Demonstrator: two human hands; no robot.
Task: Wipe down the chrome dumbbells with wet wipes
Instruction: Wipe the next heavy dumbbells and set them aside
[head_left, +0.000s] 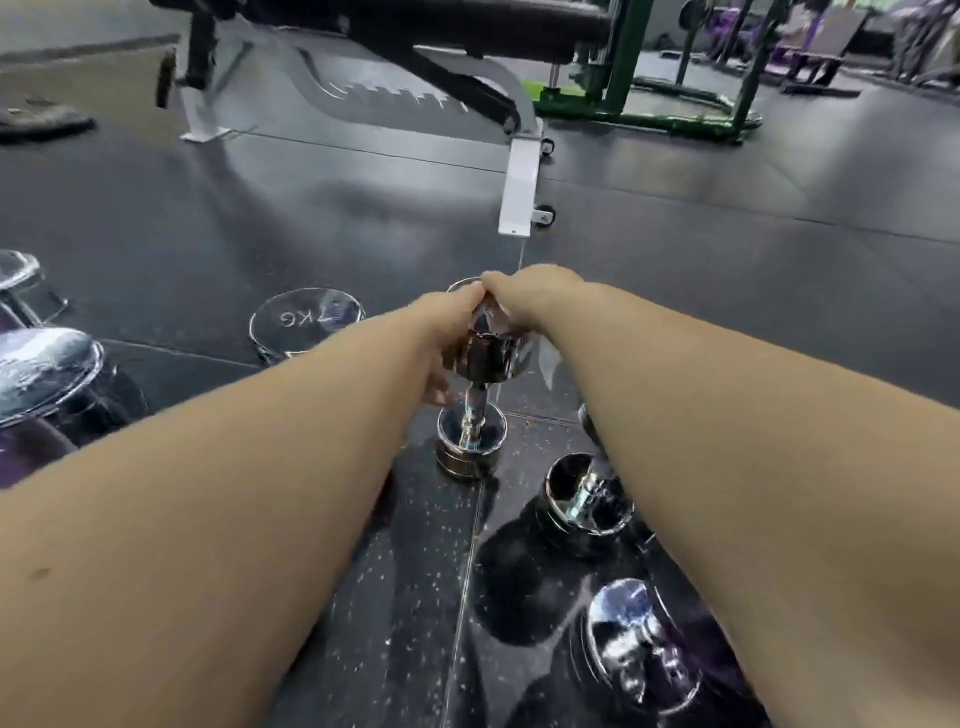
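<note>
A chrome dumbbell (485, 358) stands upright on one end on the dark rubber floor in the middle of the view. My left hand (447, 338) grips its upper head from the left, thumb low near the handle. My right hand (524, 296) lies over the top of that head and presses a thin whitish wet wipe (548, 364) against it; a corner of the wipe hangs down on the right side. My fingers on the far side are hidden.
More chrome dumbbells stand around: one marked 7KG (306, 322) at the left, two at the far left (47, 364), two under my right forearm (587, 493). A white-framed bench (519, 192) and a green rack (649, 109) stand behind.
</note>
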